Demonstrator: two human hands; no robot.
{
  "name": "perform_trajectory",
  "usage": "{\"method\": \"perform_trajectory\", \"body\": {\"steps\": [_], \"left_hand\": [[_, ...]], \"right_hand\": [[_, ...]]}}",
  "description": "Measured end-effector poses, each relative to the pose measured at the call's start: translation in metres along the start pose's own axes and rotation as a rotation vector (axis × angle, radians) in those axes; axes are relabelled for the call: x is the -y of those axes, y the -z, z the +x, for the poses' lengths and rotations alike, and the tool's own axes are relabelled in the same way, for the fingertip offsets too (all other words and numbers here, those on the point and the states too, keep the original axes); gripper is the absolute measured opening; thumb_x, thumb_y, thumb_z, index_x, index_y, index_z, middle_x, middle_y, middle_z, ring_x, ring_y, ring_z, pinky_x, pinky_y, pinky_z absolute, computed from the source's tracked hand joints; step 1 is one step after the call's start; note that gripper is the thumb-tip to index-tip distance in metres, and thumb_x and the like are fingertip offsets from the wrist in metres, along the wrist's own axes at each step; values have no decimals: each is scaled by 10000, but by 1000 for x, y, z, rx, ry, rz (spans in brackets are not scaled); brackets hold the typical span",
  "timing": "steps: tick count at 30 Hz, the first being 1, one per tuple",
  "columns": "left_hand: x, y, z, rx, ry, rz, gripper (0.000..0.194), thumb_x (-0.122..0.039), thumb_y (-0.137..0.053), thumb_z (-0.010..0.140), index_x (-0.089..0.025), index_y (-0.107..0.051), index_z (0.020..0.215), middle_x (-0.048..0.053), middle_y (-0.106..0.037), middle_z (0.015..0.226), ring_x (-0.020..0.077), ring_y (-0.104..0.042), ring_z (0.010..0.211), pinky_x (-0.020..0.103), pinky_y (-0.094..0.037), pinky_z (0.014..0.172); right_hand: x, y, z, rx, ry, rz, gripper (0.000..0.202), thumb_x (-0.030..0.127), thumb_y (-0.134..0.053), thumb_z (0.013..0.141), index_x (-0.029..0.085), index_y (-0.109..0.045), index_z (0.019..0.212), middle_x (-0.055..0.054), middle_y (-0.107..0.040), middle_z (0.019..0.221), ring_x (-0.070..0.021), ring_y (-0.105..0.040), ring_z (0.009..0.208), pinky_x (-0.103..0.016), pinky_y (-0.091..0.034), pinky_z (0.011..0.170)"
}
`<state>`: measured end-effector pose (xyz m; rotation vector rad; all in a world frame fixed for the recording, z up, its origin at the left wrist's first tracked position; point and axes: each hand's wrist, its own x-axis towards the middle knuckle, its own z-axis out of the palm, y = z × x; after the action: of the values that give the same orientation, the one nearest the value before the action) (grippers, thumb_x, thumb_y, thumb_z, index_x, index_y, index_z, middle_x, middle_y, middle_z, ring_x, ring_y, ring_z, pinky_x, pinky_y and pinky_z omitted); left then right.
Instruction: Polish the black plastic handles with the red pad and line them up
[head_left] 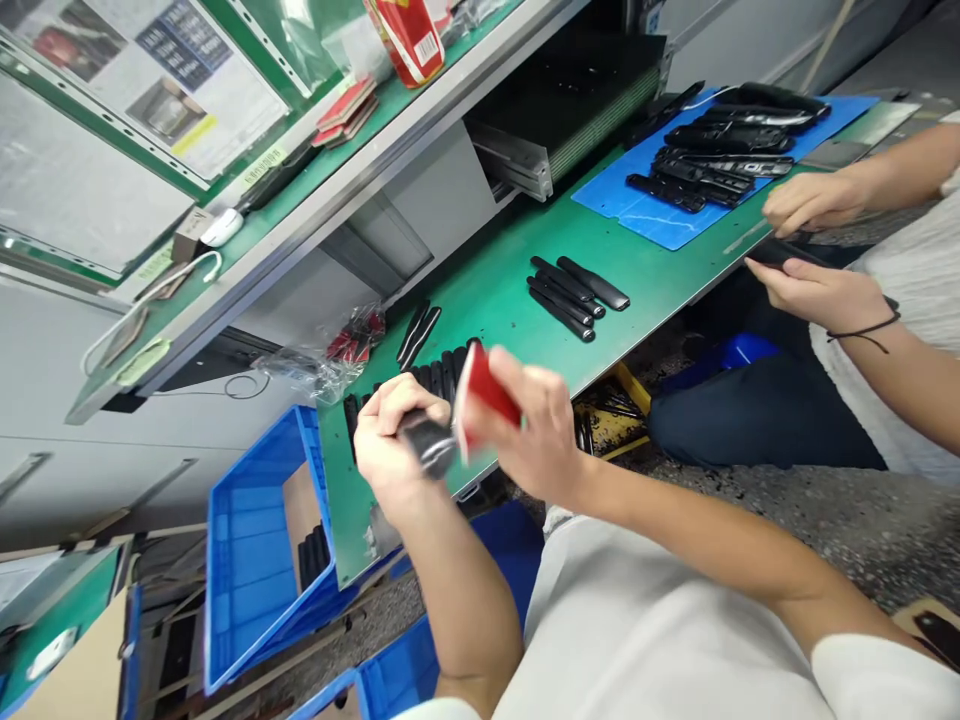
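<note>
My left hand [395, 437] is closed around a black, rounded, elongated part [429, 443], its shiny end turned toward my right hand. Pinched in my right hand [541, 425] is a flat red pad [486, 402] with a pale edge, smeared by motion. The pad is right beside the end of the black part; whether they touch I cannot tell. Behind my hands a row of black parts [442, 375] lies on the green table [480, 290], partly hidden by my left hand. Further right lies a small group of similar black handle-like pieces [574, 295].
A blue bin [262, 590] with black parts stands left of the table. At right, a co-worker's hands [817, 250] hold a black piece near a blue mat [637, 205] bearing several black parts. Above runs a shelf [315, 200] with stacked red pads [346, 112].
</note>
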<state>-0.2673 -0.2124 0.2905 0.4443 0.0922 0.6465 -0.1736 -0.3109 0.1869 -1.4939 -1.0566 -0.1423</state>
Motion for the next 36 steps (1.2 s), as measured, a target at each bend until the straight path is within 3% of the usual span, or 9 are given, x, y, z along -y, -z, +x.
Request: {"method": "perform_trajectory", "body": {"steps": [5, 7, 10, 15, 19, 24, 30, 32, 36], "left_hand": [[0, 9, -1, -30, 34, 25, 426, 114, -407, 838, -237, -213, 694, -88, -489, 591, -12, -452, 420, 21, -390, 437], [3, 17, 2, -58, -7, 3, 427, 62, -456, 839, -239, -195, 688, -94, -447, 550, -4, -462, 414, 30, -400, 445], [4, 23, 5, -71, -84, -8, 425, 17, -505, 834, -233, -203, 673, -109, -391, 507, 0, -457, 395, 43, -401, 446], [-2, 7, -2, 27, -93, -76, 128, -77, -480, 982, -185, -521, 926, -107, -565, 628, -1, -546, 468, 13, -396, 443], [8, 4, 0, -2, 12, -23, 165, -319, -615, 992, -221, -618, 1125, -95, -603, 608, 43, -614, 620, 54, -477, 562], [30, 18, 19, -189, 78, 52, 338, -432, -474, 1054, -180, -604, 1238, -98, -514, 584, 16, -502, 483, 82, -417, 488], [44, 77, 77, -503, -94, 1003, 335, -391, -351, 1084, -163, -590, 1137, -83, -427, 648, 24, -449, 500, 117, -423, 560], [65, 109, 105, -551, -89, 1198, 286, -364, -411, 1056, -154, -577, 1157, -63, -474, 689, 56, -493, 528, 174, -454, 591], [121, 158, 148, -567, -60, 1582, 390, -246, -642, 903, -146, -592, 1277, 60, -631, 898, 211, -655, 838, 322, -504, 776]], "right_hand": [[-6, 4, -2, -26, -98, -70, 669, 132, -335, 998, 382, -229, 1609, -50, -327, 1629, -282, -540, 1252, -535, -498, 1043], [8, 4, -18, -151, 38, -2, 708, 215, -418, 1001, 412, -137, 1620, -37, -410, 1574, -253, -572, 1212, -456, -551, 1001], [11, -4, -22, -158, 190, -51, 676, 293, -512, 978, 565, -260, 1543, 38, -543, 1471, -233, -627, 1042, -430, -590, 888], [-28, 3, 5, 62, -178, -40, 670, 96, -327, 977, 356, -291, 1594, -50, -390, 1614, -269, -503, 1371, -565, -447, 1136], [-25, 28, -3, 135, 3, 294, 670, 139, -385, 1011, 334, -186, 1620, -41, -276, 1667, -221, -290, 1538, -488, -311, 1263], [-15, 36, -14, 104, 406, 208, 632, 141, -473, 983, 325, -339, 1572, -46, -290, 1665, -224, -521, 1325, -430, -504, 1056], [-44, 46, -47, 194, 954, -238, 349, 465, -628, 939, 418, -672, 1282, 116, -433, 1581, -145, -528, 849, -305, -467, 676], [-56, 57, -56, 219, 873, -281, 332, 412, -613, 949, 399, -683, 1272, 89, -475, 1555, -166, -541, 909, -316, -475, 718], [-72, 78, -68, 28, 401, -316, 411, 160, -524, 927, 282, -675, 1289, -54, -515, 1500, -246, -547, 1059, -407, -488, 834]]}}
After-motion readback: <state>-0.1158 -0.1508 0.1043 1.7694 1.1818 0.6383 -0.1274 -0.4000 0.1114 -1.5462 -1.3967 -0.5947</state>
